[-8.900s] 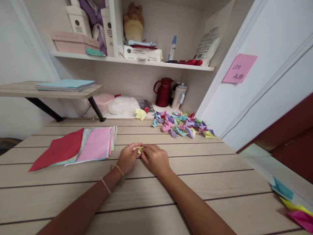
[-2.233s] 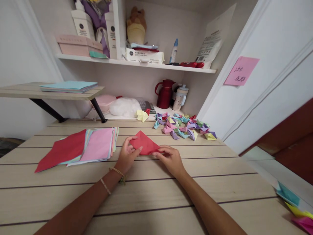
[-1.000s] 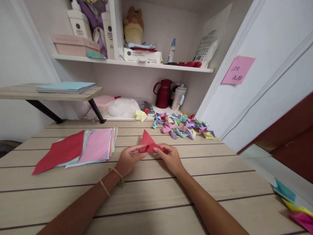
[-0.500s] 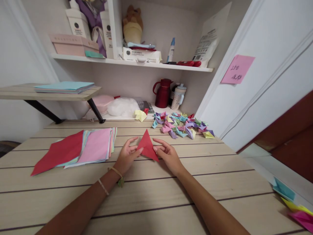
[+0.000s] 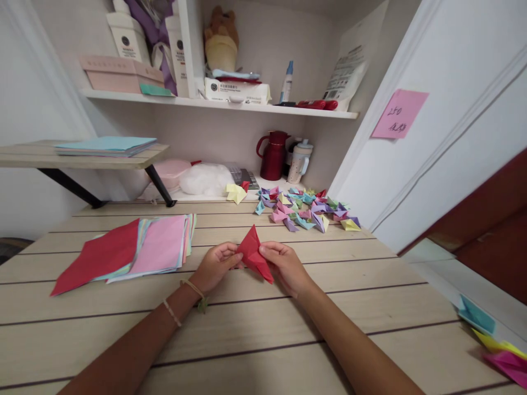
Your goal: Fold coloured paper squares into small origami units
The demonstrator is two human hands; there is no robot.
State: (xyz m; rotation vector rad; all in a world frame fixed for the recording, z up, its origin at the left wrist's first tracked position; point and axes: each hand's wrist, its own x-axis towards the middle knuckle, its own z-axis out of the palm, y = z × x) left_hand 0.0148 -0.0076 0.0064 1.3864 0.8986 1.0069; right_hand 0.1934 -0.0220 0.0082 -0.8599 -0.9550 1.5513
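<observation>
Between my two hands is a folded piece of red paper (image 5: 254, 252), its pointed tip facing away from me and its lower end angled to the right. My left hand (image 5: 217, 266) pinches its left edge between thumb and fingers. On the other side my right hand (image 5: 286, 264) grips the right edge, thumb on top and fingers behind. The paper is held just over the wooden tabletop (image 5: 230, 340); whether it touches the wood I cannot tell.
Left of my hands lie colored paper sheets (image 5: 158, 244), with a red sheet (image 5: 99, 255) on the left. Several small folded paper boats (image 5: 307, 211) cluster at the back right. A yellow folded piece (image 5: 236, 193) lies near the shelf. A raised stand (image 5: 33, 153) bears blue paper (image 5: 107, 144).
The red paper has tilted and its folds have opened slightly, with the lower end swung right and toward me. My fingers have closed in from a looser, spread hold.
</observation>
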